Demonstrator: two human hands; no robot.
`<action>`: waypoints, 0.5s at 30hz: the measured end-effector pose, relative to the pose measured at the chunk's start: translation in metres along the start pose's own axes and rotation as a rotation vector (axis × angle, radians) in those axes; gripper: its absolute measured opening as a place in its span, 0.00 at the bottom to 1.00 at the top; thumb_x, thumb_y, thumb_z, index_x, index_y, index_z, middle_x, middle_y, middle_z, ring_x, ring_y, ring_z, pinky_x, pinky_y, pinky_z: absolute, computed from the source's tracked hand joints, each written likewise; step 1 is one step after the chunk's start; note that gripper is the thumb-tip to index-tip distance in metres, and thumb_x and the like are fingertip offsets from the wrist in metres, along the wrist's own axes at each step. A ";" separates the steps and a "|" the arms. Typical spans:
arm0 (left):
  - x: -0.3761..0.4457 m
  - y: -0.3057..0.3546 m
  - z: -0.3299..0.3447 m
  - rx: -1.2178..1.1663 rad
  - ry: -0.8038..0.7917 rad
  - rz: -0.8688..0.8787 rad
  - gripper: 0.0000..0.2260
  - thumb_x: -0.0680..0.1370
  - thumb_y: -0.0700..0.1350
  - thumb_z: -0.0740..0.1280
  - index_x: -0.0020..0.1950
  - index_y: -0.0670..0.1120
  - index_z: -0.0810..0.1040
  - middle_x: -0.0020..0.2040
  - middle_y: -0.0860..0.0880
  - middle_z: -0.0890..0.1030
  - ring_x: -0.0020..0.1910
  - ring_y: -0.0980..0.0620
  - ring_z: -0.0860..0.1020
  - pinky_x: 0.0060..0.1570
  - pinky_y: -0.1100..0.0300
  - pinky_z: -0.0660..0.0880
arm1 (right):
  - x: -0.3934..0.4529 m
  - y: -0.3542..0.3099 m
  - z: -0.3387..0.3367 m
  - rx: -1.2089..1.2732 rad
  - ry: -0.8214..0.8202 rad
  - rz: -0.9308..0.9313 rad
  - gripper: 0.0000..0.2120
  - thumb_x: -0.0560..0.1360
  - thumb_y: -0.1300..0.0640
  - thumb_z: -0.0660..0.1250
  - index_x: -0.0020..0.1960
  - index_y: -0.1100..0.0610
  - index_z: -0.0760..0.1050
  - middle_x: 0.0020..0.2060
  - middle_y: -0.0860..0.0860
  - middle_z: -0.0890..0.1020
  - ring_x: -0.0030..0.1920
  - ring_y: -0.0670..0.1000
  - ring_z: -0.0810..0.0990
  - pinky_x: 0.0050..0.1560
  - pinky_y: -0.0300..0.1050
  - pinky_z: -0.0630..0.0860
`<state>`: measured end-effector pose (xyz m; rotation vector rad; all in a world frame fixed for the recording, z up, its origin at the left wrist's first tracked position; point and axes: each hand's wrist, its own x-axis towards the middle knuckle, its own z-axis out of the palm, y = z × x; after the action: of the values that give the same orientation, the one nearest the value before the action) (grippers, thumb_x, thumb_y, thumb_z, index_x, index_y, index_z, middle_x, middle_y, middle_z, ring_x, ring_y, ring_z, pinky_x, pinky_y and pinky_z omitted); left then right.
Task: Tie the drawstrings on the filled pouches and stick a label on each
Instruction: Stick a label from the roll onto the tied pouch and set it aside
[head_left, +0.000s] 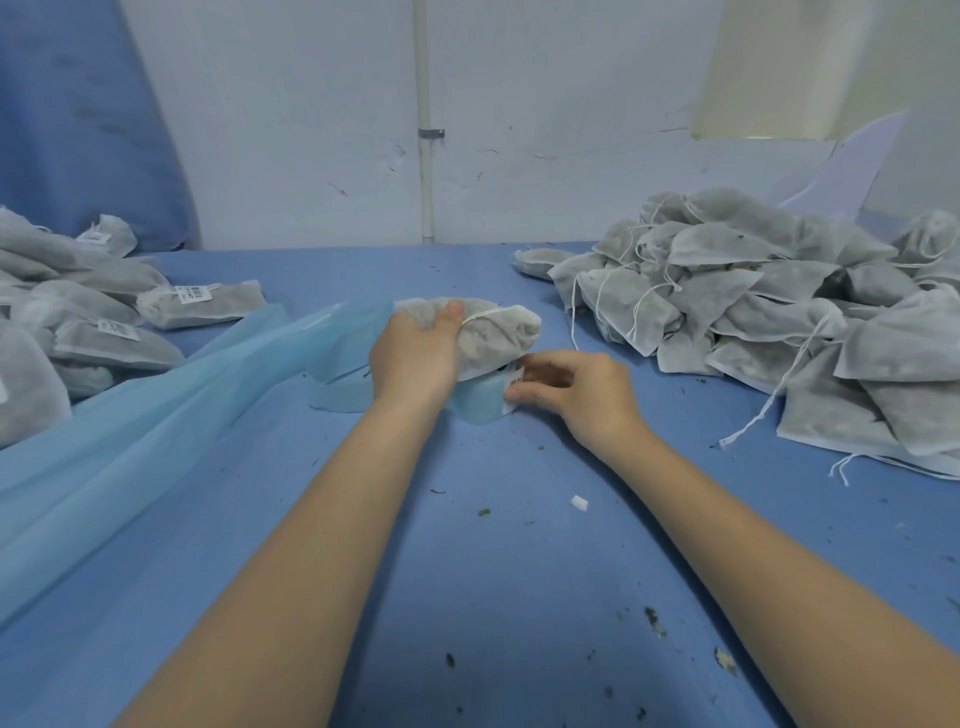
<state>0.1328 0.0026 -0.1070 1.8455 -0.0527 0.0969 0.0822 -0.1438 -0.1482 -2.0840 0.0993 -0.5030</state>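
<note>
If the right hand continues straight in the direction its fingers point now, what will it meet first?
The right hand points leftward. Its fingertips already pinch a white label on the blue backing strip. Just beyond is the left hand, which grips a pouch; it would probably meet that wrist first, though depth is unclear.

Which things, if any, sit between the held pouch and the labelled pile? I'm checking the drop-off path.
Only the loose blue backing strip crosses the table between the pouch in the left hand and the labelled pile.
</note>
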 end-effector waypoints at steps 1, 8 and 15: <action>0.000 0.000 0.001 0.004 0.003 0.009 0.19 0.79 0.55 0.62 0.61 0.41 0.76 0.58 0.44 0.79 0.58 0.43 0.75 0.60 0.50 0.71 | 0.000 0.001 0.000 0.004 0.014 0.007 0.11 0.66 0.60 0.78 0.47 0.51 0.83 0.40 0.48 0.85 0.36 0.33 0.79 0.43 0.23 0.70; -0.005 0.002 0.005 0.079 0.043 0.091 0.17 0.79 0.53 0.61 0.56 0.41 0.78 0.54 0.43 0.80 0.55 0.43 0.76 0.52 0.56 0.70 | -0.002 0.000 0.000 -0.040 0.067 0.039 0.11 0.63 0.57 0.80 0.43 0.54 0.82 0.35 0.47 0.83 0.32 0.35 0.77 0.43 0.31 0.76; -0.006 0.002 0.006 0.106 0.059 0.106 0.16 0.79 0.53 0.61 0.54 0.41 0.77 0.53 0.43 0.80 0.54 0.43 0.76 0.47 0.58 0.67 | -0.006 0.000 0.002 -0.151 0.084 -0.065 0.08 0.65 0.54 0.79 0.34 0.54 0.80 0.28 0.43 0.79 0.30 0.37 0.74 0.36 0.27 0.68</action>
<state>0.1270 -0.0035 -0.1074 1.9445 -0.1056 0.2316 0.0776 -0.1401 -0.1509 -2.2186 0.1217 -0.6404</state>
